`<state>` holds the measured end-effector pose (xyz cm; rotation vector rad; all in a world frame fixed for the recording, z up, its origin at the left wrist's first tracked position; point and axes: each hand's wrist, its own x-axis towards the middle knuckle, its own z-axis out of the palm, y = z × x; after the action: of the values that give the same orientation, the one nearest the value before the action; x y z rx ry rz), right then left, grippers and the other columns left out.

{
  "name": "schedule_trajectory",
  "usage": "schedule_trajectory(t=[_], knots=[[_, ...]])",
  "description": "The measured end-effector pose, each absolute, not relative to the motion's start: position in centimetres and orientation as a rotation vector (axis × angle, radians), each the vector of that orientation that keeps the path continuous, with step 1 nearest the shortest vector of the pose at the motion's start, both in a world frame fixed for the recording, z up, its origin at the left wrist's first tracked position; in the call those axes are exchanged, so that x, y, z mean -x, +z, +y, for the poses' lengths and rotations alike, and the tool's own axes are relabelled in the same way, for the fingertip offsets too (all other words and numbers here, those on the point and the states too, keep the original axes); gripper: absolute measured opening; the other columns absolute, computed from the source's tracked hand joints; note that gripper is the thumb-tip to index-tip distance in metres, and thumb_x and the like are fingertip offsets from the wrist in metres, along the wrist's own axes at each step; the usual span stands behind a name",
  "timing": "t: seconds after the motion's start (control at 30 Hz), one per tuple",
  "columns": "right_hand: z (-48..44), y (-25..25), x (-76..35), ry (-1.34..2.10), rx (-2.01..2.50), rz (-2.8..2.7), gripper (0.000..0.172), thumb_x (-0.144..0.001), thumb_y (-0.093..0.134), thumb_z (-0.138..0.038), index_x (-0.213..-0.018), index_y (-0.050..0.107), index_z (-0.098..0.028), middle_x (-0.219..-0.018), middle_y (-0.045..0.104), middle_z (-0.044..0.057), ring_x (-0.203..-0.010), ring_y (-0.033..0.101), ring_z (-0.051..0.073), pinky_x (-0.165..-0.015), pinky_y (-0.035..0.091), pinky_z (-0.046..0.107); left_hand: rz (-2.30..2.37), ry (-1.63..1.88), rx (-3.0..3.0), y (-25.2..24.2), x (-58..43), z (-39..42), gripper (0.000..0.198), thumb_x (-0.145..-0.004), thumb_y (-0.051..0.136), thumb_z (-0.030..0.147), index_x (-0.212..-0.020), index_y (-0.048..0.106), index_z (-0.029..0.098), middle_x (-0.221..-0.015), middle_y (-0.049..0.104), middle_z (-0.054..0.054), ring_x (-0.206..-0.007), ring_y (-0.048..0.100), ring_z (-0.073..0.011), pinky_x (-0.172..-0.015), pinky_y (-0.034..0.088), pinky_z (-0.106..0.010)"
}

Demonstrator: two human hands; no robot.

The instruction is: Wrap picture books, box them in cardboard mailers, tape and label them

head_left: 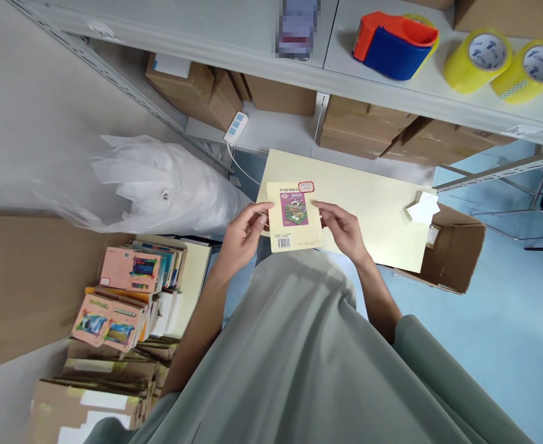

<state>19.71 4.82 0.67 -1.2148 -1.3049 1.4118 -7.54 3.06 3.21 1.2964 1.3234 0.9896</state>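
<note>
Thin cream book with purple picture panel (295, 209), one: held over the near edge of the pale-yellow rectangular surface (368, 216). Left hand (243, 237): pinching one side edge. Right hand (344, 233): pinching the opposite edge. Status, judged: handling under way, book not set down. Stacked pink-covered books (130, 271), at left: neither hand touching.
</note>
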Motion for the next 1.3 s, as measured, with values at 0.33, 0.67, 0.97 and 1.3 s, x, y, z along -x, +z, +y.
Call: schedule_trajectory(t=[0.33, 0.67, 0.97, 1.3], knots=[[5.2, 2.8, -19.4, 1.554, 1.229, -1.270, 0.055, -0.086, 0.091, -0.078, -0.087, 0.077, -0.024, -0.061, 0.068, -0.003, -0.050, 0.057, 0.014, -0.054, 0.053, 0.030, 1.475, 0.963, -1.318, 4.0, 7.5, 3.2, 0.046, -0.095, 0.083, 0.067, -0.088, 0.077, 0.022, -0.074, 0.065, 0.000, -0.068, 0.058, -0.0165, -0.065, 0.049, -0.028], [5.4, 3.0, -18.3, 1.673, 1.271, -1.188, 0.069, -0.084, 0.085, -0.090, -0.073, 0.060, -0.027, -0.045, 0.046, -0.009, -0.039, 0.033, 0.009, -0.041, 0.027, 0.027, 1.476, 0.975, -1.293, 4.9, 7.2, 3.8, 0.059, -0.098, 0.078, 0.073, -0.071, 0.066, 0.022, -0.062, 0.054, 0.001, -0.059, 0.048, -0.0138, -0.055, 0.038, -0.028], [5.1, 2.1, -18.4, 1.641, 1.267, -1.161, 0.063, -0.086, 0.086, -0.084, -0.099, 0.073, -0.024, -0.068, 0.074, -0.003, -0.046, 0.058, 0.012, -0.046, 0.047, 0.028, 1.436, 0.939, -1.235, 3.8, 8.0, 3.6, 0.046, -0.097, 0.082, 0.068, -0.098, 0.088, 0.022, -0.076, 0.079, -0.004, -0.049, 0.054, -0.0125, -0.049, 0.045, -0.028], [5.1, 1.0, -19.1, 1.477, 1.212, -1.212, 0.056, -0.089, 0.089, -0.076, -0.113, 0.080, -0.026, -0.090, 0.076, 0.001, -0.079, 0.070, 0.017, -0.076, 0.065, 0.033, 1.275, 0.972, -1.173, 3.0, 8.5, 3.0, 0.067, -0.098, 0.081, 0.074, -0.135, 0.086, 0.018, -0.119, 0.089, -0.013, -0.094, 0.085, -0.0256, -0.083, 0.072, -0.036]])
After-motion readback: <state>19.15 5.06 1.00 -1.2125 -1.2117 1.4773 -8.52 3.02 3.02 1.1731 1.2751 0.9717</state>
